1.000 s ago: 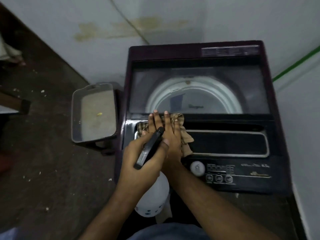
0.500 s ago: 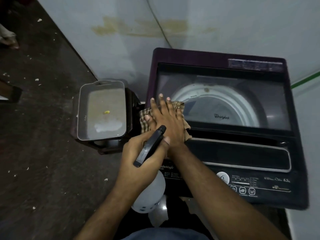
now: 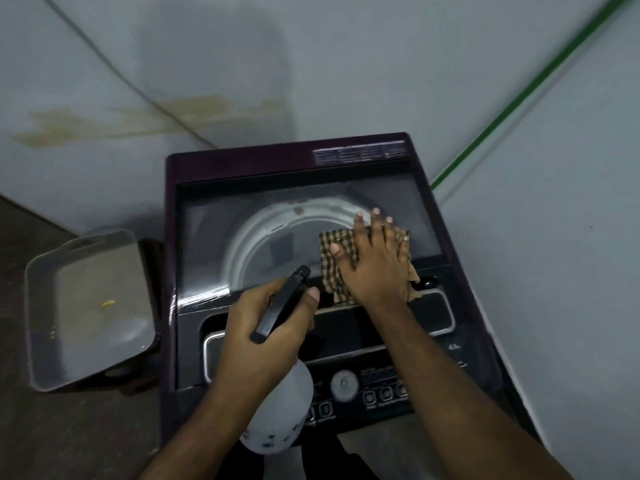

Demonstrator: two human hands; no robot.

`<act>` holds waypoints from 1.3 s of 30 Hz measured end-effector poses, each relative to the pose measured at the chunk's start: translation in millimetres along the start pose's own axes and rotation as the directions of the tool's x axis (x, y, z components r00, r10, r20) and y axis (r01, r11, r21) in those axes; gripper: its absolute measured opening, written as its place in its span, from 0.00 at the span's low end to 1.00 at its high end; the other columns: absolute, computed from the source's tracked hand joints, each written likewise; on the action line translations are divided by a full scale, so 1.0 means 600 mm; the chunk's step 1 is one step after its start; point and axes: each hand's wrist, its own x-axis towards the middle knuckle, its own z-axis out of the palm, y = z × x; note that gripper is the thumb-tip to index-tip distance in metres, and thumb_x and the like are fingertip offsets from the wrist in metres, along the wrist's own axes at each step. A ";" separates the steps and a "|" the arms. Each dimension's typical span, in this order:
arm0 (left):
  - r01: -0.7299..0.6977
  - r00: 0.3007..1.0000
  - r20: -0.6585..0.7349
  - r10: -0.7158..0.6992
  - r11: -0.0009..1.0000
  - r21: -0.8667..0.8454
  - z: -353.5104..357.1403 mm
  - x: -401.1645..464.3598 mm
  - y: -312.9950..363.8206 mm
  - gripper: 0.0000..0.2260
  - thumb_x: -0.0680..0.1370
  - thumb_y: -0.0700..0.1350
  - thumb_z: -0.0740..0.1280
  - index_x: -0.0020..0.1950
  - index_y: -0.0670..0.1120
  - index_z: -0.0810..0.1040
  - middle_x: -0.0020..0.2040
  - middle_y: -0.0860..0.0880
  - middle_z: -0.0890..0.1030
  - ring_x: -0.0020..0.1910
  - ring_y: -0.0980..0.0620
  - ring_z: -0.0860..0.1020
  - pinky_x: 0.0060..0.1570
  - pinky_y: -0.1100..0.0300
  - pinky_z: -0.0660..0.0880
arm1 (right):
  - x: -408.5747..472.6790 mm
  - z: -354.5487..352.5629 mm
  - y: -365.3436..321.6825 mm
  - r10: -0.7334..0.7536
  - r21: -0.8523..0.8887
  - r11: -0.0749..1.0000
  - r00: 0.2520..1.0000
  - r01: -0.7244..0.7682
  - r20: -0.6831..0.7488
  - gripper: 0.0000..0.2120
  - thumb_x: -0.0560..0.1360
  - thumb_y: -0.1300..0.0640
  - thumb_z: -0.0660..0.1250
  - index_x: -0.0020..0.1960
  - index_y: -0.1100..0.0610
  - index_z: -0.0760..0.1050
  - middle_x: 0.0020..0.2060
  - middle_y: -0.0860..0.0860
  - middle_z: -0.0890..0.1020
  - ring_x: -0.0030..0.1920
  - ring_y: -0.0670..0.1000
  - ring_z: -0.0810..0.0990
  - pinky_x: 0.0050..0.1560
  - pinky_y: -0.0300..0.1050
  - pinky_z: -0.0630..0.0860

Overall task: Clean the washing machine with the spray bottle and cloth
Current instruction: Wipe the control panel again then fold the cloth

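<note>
A dark maroon top-loading washing machine with a tinted glass lid carries the things; it stands on a dark, rough floor against a pale wall. A brown checked cloth lies flat on the glass lid's near right part, spilling over the lid's front edge. Just left of the machine, a grey rectangular plastic tub sits tilted on a low dark stand.

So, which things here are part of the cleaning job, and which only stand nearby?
Part of the job:
washing machine
checked cloth, pressed flat on the lid by the right hand
spray bottle, gripped by the left hand

Only nearby:
grey tray on a dark stand
green pipe on the wall
</note>
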 end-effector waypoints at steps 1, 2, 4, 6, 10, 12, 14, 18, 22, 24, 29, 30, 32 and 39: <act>0.013 1.000 0.008 -0.013 1.000 -0.002 0.018 0.008 0.005 0.16 0.81 0.50 0.72 0.41 0.39 0.80 0.35 0.38 0.81 0.28 0.46 0.75 0.33 0.45 0.74 | 0.008 -0.005 0.024 0.025 -0.001 1.000 1.000 -0.025 -0.015 0.37 0.80 0.29 0.44 0.83 0.45 0.47 0.83 0.51 0.47 0.83 0.56 0.43 0.80 0.64 0.43; 0.015 1.000 0.021 -0.015 1.000 0.002 0.036 0.016 0.011 0.16 0.82 0.49 0.72 0.40 0.39 0.80 0.35 0.38 0.81 0.29 0.47 0.76 0.33 0.46 0.74 | 0.014 -0.008 0.045 0.049 -0.003 0.999 0.998 -0.049 -0.026 0.37 0.80 0.29 0.44 0.83 0.45 0.47 0.83 0.51 0.47 0.83 0.56 0.44 0.80 0.64 0.44; 0.002 0.998 0.055 -0.002 1.000 0.004 0.076 0.031 0.026 0.16 0.81 0.51 0.71 0.40 0.39 0.80 0.36 0.37 0.80 0.30 0.45 0.76 0.32 0.46 0.74 | 0.024 -0.014 0.084 0.090 0.003 0.996 0.995 -0.090 -0.049 0.37 0.80 0.29 0.44 0.83 0.45 0.47 0.83 0.52 0.48 0.83 0.57 0.44 0.79 0.66 0.43; -0.012 0.997 0.077 0.011 1.000 0.014 0.113 0.045 0.039 0.18 0.80 0.51 0.70 0.40 0.37 0.78 0.37 0.35 0.80 0.30 0.39 0.76 0.31 0.43 0.75 | 0.035 -0.017 0.106 0.134 0.009 0.991 0.988 -0.134 -0.077 0.36 0.80 0.30 0.45 0.83 0.45 0.48 0.83 0.53 0.50 0.82 0.59 0.45 0.78 0.68 0.45; -0.006 0.998 0.068 0.005 1.000 0.016 0.160 0.063 0.052 0.16 0.83 0.46 0.71 0.41 0.37 0.78 0.37 0.35 0.80 0.33 0.36 0.77 0.32 0.41 0.76 | 0.066 -0.015 0.114 0.220 0.028 0.975 0.968 -0.219 -0.123 0.34 0.81 0.33 0.48 0.83 0.47 0.52 0.83 0.54 0.54 0.82 0.61 0.49 0.77 0.71 0.47; 0.007 0.999 0.052 -0.008 1.000 0.013 0.168 0.070 0.057 0.15 0.83 0.46 0.71 0.41 0.38 0.78 0.37 0.35 0.80 0.31 0.41 0.77 0.33 0.42 0.77 | 0.091 -0.016 0.112 0.252 0.033 0.968 0.958 -0.250 -0.134 0.35 0.81 0.33 0.48 0.83 0.49 0.54 0.82 0.56 0.56 0.81 0.63 0.51 0.76 0.72 0.48; -0.004 0.999 0.045 0.003 1.000 0.018 0.166 0.080 0.062 0.17 0.83 0.46 0.71 0.39 0.37 0.77 0.37 0.34 0.79 0.29 0.46 0.75 0.32 0.44 0.76 | 0.125 -0.019 0.105 0.270 0.037 0.963 0.957 -0.268 -0.110 0.35 0.81 0.33 0.45 0.83 0.51 0.53 0.82 0.57 0.56 0.81 0.64 0.51 0.76 0.72 0.48; 0.015 1.000 -0.020 -0.015 1.000 -0.024 0.144 0.113 0.063 0.15 0.82 0.48 0.70 0.42 0.37 0.78 0.37 0.32 0.78 0.30 0.45 0.74 0.31 0.46 0.74 | 0.200 -0.022 0.069 0.281 0.031 0.960 0.957 -0.280 -0.075 0.36 0.81 0.34 0.43 0.83 0.51 0.49 0.83 0.57 0.51 0.81 0.63 0.48 0.76 0.72 0.44; 0.059 0.991 -0.115 -0.064 0.997 -0.052 0.118 0.163 0.062 0.12 0.82 0.45 0.71 0.45 0.37 0.79 0.40 0.32 0.79 0.32 0.44 0.77 0.30 0.50 0.77 | 0.257 -0.021 0.022 0.295 0.026 0.956 0.954 -0.294 -0.062 0.37 0.81 0.34 0.42 0.84 0.52 0.48 0.83 0.56 0.49 0.82 0.62 0.45 0.76 0.72 0.40; 0.043 0.993 -0.106 -0.046 0.998 -0.037 0.100 0.193 0.066 0.13 0.82 0.44 0.71 0.44 0.34 0.79 0.40 0.32 0.80 0.31 0.45 0.77 0.27 0.54 0.79 | 0.275 -0.020 -0.001 0.331 0.036 0.944 0.941 -0.329 -0.066 0.36 0.81 0.34 0.42 0.84 0.52 0.47 0.83 0.55 0.48 0.82 0.63 0.45 0.76 0.72 0.40; -0.001 0.992 -0.122 -0.003 1.000 -0.031 0.036 0.237 0.074 0.12 0.82 0.44 0.72 0.41 0.39 0.80 0.39 0.34 0.81 0.33 0.45 0.79 0.26 0.67 0.76 | 0.311 -0.015 -0.058 0.375 0.036 0.927 0.925 -0.374 -0.055 0.30 0.83 0.37 0.41 0.83 0.45 0.43 0.83 0.50 0.46 0.81 0.66 0.42 0.74 0.75 0.37; -0.010 0.993 -0.119 0.007 1.000 -0.030 0.016 0.240 0.070 0.13 0.82 0.44 0.72 0.42 0.37 0.80 0.40 0.34 0.81 0.33 0.42 0.80 0.26 0.67 0.76 | 0.316 -0.012 -0.075 0.379 0.031 0.925 0.924 -0.378 -0.057 0.29 0.84 0.38 0.42 0.83 0.44 0.45 0.83 0.49 0.47 0.81 0.67 0.42 0.74 0.75 0.37; -0.014 0.993 -0.115 0.011 1.000 -0.025 -0.018 0.237 0.061 0.14 0.82 0.45 0.71 0.43 0.36 0.80 0.40 0.34 0.82 0.35 0.40 0.81 0.27 0.67 0.75 | 0.325 -0.010 -0.098 0.391 0.025 0.920 0.919 -0.390 -0.057 0.29 0.84 0.40 0.43 0.83 0.42 0.47 0.83 0.48 0.47 0.81 0.66 0.42 0.74 0.75 0.37; 0.032 0.980 -0.199 -0.027 0.999 0.020 -0.182 0.203 -0.016 0.15 0.81 0.47 0.72 0.39 0.37 0.80 0.35 0.37 0.81 0.33 0.38 0.80 0.32 0.47 0.79 | 0.306 0.041 -0.302 0.201 -0.010 0.979 0.977 -0.202 -0.066 0.29 0.83 0.39 0.43 0.83 0.43 0.50 0.83 0.49 0.50 0.81 0.65 0.44 0.75 0.74 0.39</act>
